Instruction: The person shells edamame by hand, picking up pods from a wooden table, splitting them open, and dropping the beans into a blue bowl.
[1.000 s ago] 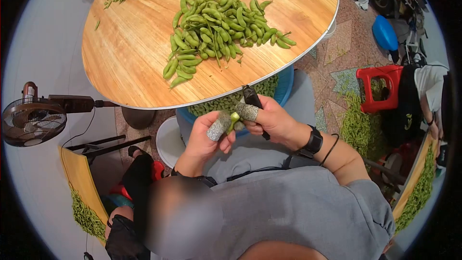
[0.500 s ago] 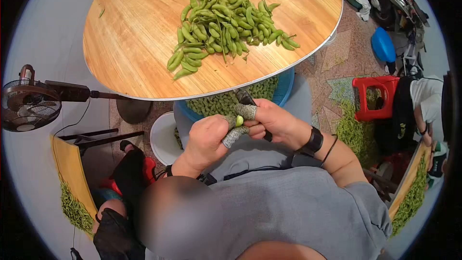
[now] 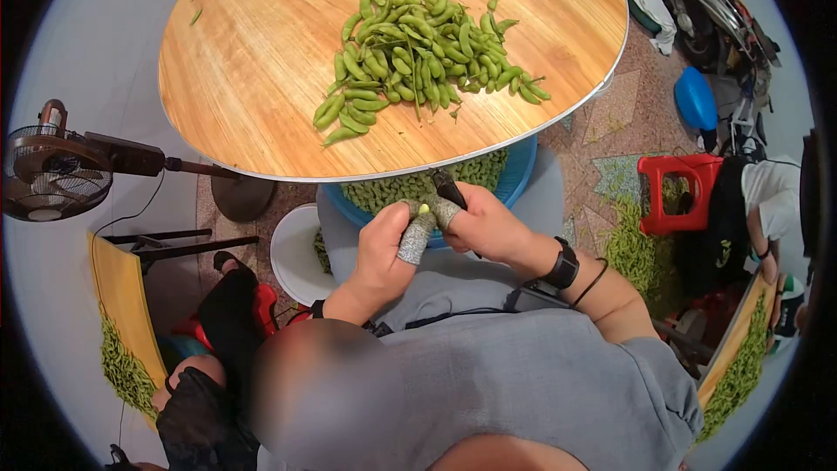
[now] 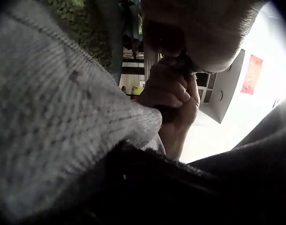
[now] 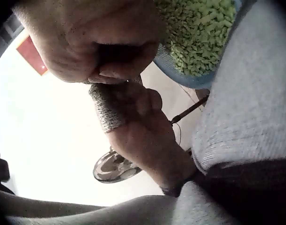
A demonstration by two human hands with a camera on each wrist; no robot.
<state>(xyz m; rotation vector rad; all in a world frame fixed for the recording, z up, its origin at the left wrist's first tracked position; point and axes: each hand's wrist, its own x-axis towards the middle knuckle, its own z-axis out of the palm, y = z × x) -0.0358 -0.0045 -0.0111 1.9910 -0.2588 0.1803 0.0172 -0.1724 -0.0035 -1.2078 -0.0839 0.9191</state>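
Observation:
In the head view my left hand pinches a green soybean pod between thumb and forefinger, only its pale green tip showing. Grey knitted finger covers wrap the thumb and forefinger. Close against it, my right hand grips a slim black tool, its far end sticking out past the fingers; what kind of tool it is I cannot tell. The right thumb, also covered, meets the pod. Below the hands, a blue basin of shelled green beans sits partly under the table edge.
On the round wooden table lies a heap of soybean pods. A white bucket stands at left, a fan farther left. Empty pods cover the floor beside a red stool. Another person sits at left.
The left hand turned from thumb up with the pod exposed, to knuckles over it, to thumb up again. The pod is now mostly hidden between the fingers. The right hand keeps its black tool.

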